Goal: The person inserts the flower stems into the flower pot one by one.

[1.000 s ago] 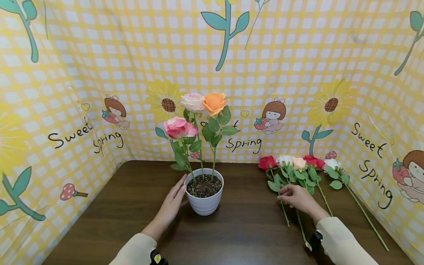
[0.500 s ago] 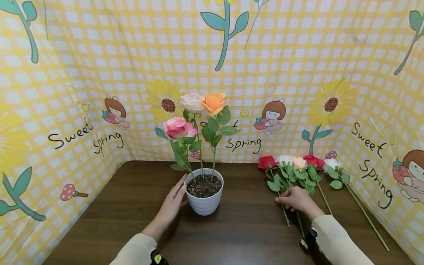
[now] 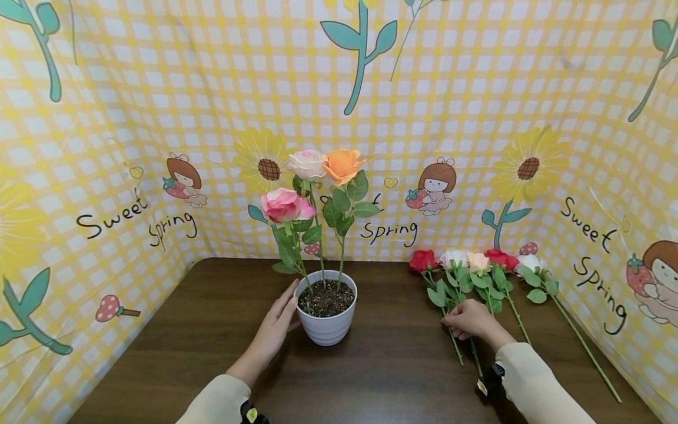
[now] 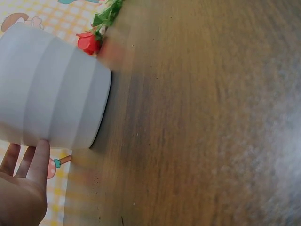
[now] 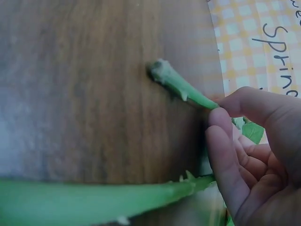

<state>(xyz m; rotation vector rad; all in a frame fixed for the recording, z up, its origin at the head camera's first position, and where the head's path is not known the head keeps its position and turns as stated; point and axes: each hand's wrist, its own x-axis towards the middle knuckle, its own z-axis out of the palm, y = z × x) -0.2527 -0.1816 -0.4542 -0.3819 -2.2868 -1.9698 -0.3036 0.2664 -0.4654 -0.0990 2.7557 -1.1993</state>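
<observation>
In the head view a white ribbed flowerpot of dark soil stands mid-table, with pink, pale pink and orange roses upright in it. My left hand rests against the pot's left side, its fingers straight on the wall. At the right, my right hand pinches the stem of the leftmost red rose between thumb and fingertips. Up close in the right wrist view, the cut end of that stem sticks out past the fingertips. Another green stem passes below the hand.
Beside the held rose lie a white rose, a peach rose, another red rose and a white rose at the far right. A yellow checked cloth walls the brown table behind and at both sides.
My right hand has shifted slightly left and closed its fingertips on the red rose's stem. The red bloom has slid a little left. My left hand and the pot stay put.
</observation>
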